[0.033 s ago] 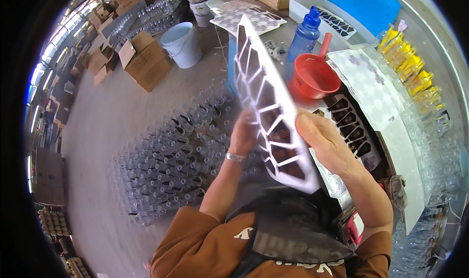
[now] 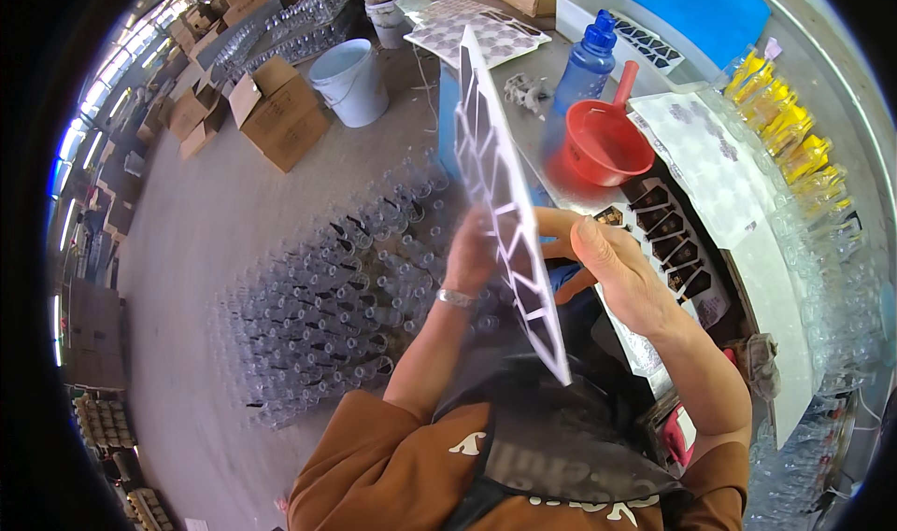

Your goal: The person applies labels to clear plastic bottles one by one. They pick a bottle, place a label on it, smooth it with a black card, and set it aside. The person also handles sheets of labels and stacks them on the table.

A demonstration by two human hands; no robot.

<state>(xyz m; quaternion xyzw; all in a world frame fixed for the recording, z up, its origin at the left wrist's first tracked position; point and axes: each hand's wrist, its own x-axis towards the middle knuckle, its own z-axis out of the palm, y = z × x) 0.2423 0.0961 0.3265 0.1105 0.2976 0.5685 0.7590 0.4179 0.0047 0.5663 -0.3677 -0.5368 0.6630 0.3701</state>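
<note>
A stiff white sheet [image 2: 514, 215] printed with dark polygon shapes stands upright in front of me, nearly edge-on. My left hand [image 2: 470, 255] grips it from the left side; its fingers are partly hidden and blurred. To the right of the sheet is my right hand [image 2: 607, 262], thumb and fingers apart, holding nothing. Its index fingertip reaches to the sheet's edge or just behind it; whether they touch I cannot tell. Beyond that hand, more dark polygon decals [image 2: 668, 232] lie on a sheet on the worktable.
A red dipper [image 2: 607, 143] and a blue bottle [image 2: 584, 69] stand past my right hand. Many glass bottles [image 2: 318, 316] cover the floor at left. A white bucket [image 2: 350, 83] and a cardboard box [image 2: 278, 115] stand farther off. Glassware [image 2: 827, 269] lines the right side.
The sheet has turned more edge-on, its lower end swinging left. My right hand has let go of its edge, and the fingers have spread.
</note>
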